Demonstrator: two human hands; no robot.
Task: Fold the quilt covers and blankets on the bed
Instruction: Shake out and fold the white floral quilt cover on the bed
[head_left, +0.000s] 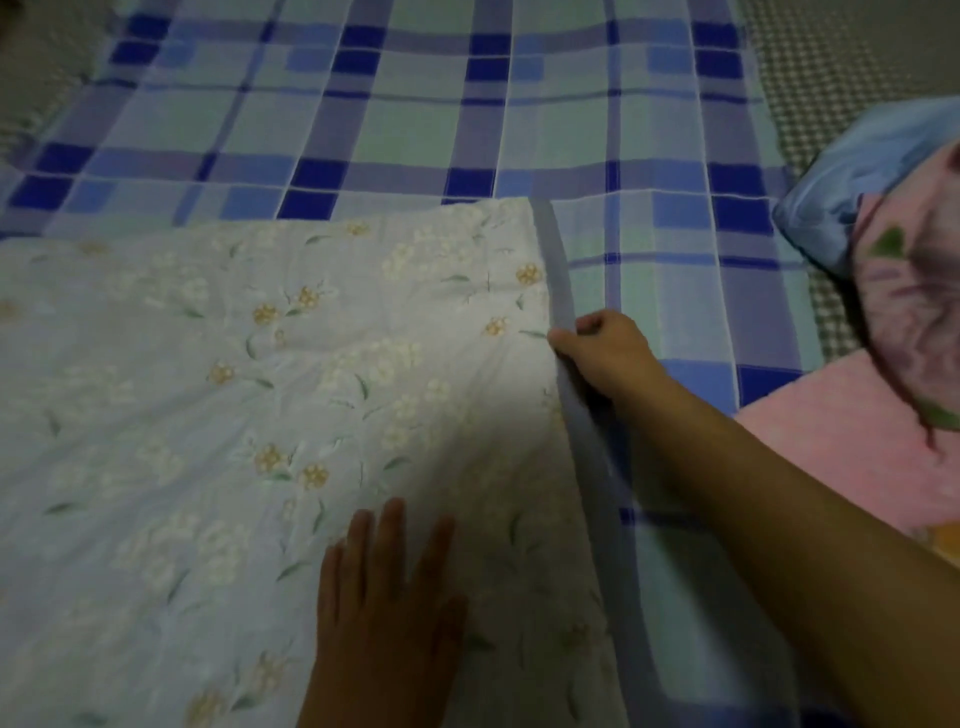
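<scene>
A pale floral quilt cover (218, 415) lies folded on the near left part of the bed, its right edge running from top centre down to the bottom. My left hand (387, 608) rests flat on it with straight fingers, near the bottom centre. My right hand (605, 358) grips the quilt cover's right edge about halfway along, fingers curled under the fabric. Under it spreads a blue, green and white checked sheet (467, 114).
A pink towel-like blanket (841, 452) and a pink floral pillow (924, 312) over a blue pillow (852, 166) lie at the right. A grey checked mattress cover (831, 73) shows at the far right and far left.
</scene>
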